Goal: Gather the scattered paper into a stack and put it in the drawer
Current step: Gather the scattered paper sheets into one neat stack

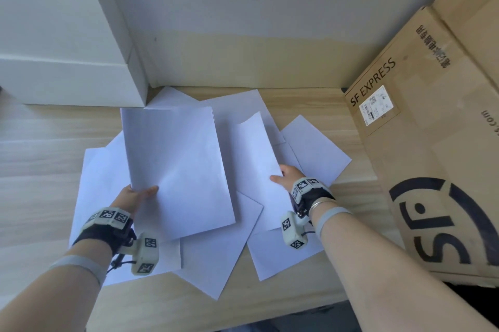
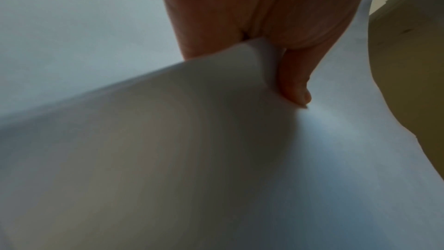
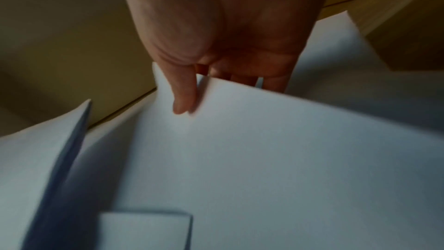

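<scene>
Fingers of the left hand pinch the near edge of a lifted white sheet, thumb on top, the rest hidden beneath. Right hand pinches a second sheet by its near corner, that sheet's far corner curling up. Both are blank and uncreased. More plain sheets lie fanned and overlapping on the table, between a white box and a cardboard box.
</scene>
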The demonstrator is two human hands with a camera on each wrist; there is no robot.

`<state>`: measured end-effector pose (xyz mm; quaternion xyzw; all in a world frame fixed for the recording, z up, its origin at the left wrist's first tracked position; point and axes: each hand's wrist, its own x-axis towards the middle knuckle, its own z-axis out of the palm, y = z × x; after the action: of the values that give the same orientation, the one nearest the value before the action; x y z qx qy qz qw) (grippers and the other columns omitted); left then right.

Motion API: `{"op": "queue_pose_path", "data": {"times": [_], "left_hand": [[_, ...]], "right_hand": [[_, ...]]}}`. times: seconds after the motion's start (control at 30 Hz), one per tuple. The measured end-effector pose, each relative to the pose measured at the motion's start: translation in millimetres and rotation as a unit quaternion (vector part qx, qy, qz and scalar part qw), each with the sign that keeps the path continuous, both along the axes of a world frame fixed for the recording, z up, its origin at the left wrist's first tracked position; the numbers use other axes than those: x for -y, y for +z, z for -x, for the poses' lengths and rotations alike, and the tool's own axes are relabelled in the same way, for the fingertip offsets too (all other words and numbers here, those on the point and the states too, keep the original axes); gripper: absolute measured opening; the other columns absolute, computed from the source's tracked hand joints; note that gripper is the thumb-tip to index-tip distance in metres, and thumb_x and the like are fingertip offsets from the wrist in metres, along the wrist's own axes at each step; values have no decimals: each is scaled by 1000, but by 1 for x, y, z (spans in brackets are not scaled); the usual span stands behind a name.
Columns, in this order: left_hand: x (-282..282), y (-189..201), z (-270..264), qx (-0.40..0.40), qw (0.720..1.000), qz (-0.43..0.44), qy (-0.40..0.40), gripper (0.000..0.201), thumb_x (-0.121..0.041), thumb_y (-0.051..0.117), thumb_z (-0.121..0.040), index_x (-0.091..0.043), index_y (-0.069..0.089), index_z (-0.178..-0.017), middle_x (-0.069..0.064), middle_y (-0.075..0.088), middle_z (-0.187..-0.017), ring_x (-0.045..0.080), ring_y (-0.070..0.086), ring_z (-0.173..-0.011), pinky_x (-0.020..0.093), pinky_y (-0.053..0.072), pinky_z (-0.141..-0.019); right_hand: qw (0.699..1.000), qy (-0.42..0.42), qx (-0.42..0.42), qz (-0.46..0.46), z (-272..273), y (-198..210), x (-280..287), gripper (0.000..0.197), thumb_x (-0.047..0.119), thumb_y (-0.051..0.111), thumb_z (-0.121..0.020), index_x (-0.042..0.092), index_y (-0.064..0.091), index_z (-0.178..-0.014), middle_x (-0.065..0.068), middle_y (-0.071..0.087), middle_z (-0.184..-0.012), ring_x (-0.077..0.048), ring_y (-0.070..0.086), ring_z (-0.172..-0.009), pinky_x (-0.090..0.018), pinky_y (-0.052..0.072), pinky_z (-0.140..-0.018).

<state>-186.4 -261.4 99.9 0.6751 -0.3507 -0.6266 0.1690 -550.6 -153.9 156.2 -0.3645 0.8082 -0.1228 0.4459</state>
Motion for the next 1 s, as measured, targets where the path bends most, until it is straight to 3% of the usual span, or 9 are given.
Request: {"op": "queue_pose_path", "data": {"times": [0.1,0.3,0.47,0.57,0.67,0.73,0.8,0.9,1.0], "left_hand": [[-2,-2,1,-1,1000,0,1,48,-21,70,-80,0,55,-120,26,61,-118,46,58,-109,59,42,-99],[-4,-3,10,-15,1000,9,6,48,-17,69,-81,3,55,-123,28,60,-120,46,58,-110,59,42,-99],[-5,-2,16,-23,1000,11,12,44,-14,67,-83,4,55,-121,28,60,-119,38,59,-103,59,42,-99],[-4,-4,12,-16,1000,13,19,47,-15,69,-81,4,55,-122,28,60,-120,44,59,-109,59,43,-99],[0,-14,8,-14,999,20,28,49,-16,73,-77,2,57,-119,29,60,-121,46,58,-110,59,44,-98],[3,-26,6,-9,999,25,30,58,-23,79,-68,0,59,-117,29,61,-119,46,59,-108,60,45,-96],[6,-36,7,-7,999,22,24,71,-33,81,-56,-2,60,-116,26,64,-116,45,61,-105,60,46,-94],[2,-28,15,-12,1000,18,15,59,-23,77,-70,0,57,-120,28,62,-119,45,60,-107,59,45,-96],[-4,-14,24,-2,1000,14,9,50,-17,72,-77,2,56,-120,28,61,-119,46,59,-109,59,44,-97]], "right_hand": [[999,16,28,-2,-19,-4,2,51,26,70,-82,13,53,-129,-4,62,-127,-24,59,-117,-30,45,-98],[998,62,-18,-28,-42,-15,3,71,32,78,-71,18,47,-134,-2,57,-133,-23,54,-123,-37,44,-104],[999,-2,-44,12,-19,-4,-3,42,13,66,-82,12,57,-124,-8,65,-122,-26,61,-111,-28,47,-93],[995,-65,-78,21,8,6,-12,35,8,55,-86,11,58,-121,-9,65,-120,-26,60,-109,-24,43,-84],[984,-120,-127,14,34,13,-24,26,8,49,-88,8,60,-111,-13,65,-108,-31,60,-101,-32,47,-85],[982,-120,-144,-7,47,13,-29,12,12,47,-89,8,58,-94,-13,58,-86,-28,55,-81,-30,42,-72],[980,-112,-163,-15,56,10,-32,17,14,43,-92,7,46,-76,-9,43,-68,-24,42,-68,-28,31,-61],[975,-117,-189,9,59,15,-30,24,16,37,-97,5,43,-76,-8,42,-68,-26,43,-80,-30,35,-70],[974,-77,-210,-40,59,20,-23,46,35,30,-100,5,37,-65,-8,41,-66,-26,44,-80,-31,34,-75]]}}
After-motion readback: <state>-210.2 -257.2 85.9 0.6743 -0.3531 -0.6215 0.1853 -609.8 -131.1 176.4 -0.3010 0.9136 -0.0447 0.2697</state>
